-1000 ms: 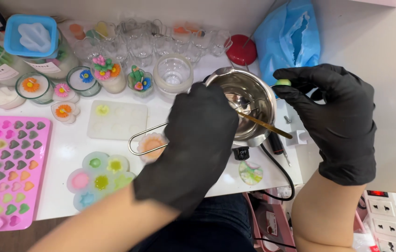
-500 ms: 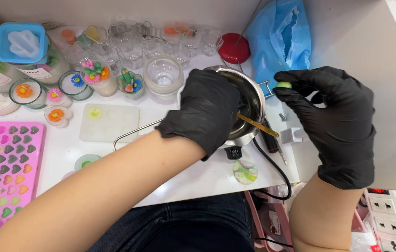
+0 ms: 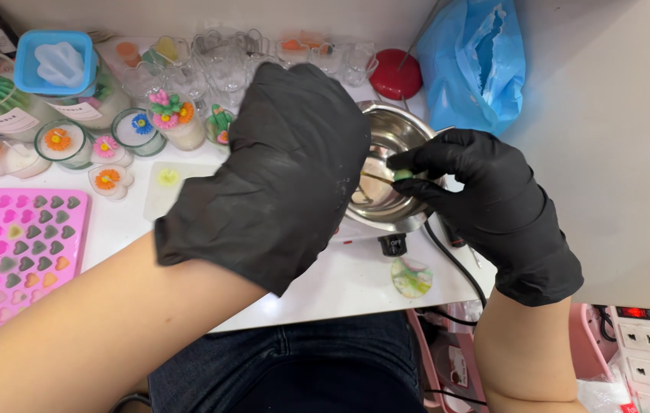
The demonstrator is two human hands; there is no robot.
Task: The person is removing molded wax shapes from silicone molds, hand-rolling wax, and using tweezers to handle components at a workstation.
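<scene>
My left hand [image 3: 279, 168], in a black glove, is raised over the left side of a steel melting pot [image 3: 390, 134], with its back toward the camera. A thin stick [image 3: 374, 177] pokes out from under its fingers and reaches a small green wax piece [image 3: 403, 174]. My right hand [image 3: 493, 206], also gloved in black, pinches that green piece between thumb and fingertips just above the pot's middle. The pot sits on a small heater with a black knob [image 3: 394, 245]. My left hand hides its long wire handle.
A pink heart mould [image 3: 11, 260] lies at the left, and a white mould [image 3: 166, 180] behind my left arm. Flower-topped candles [image 3: 175, 115] and empty glass cups [image 3: 225, 69] line the back. Also here: a blue bag [image 3: 478, 61], a red lid [image 3: 395, 75], a colourful disc [image 3: 411, 277], and a power strip [image 3: 646, 344].
My right hand has brought the green piece from the pot's right rim to over the pot's middle. My left hand has risen toward the camera, and the stick now meets the piece.
</scene>
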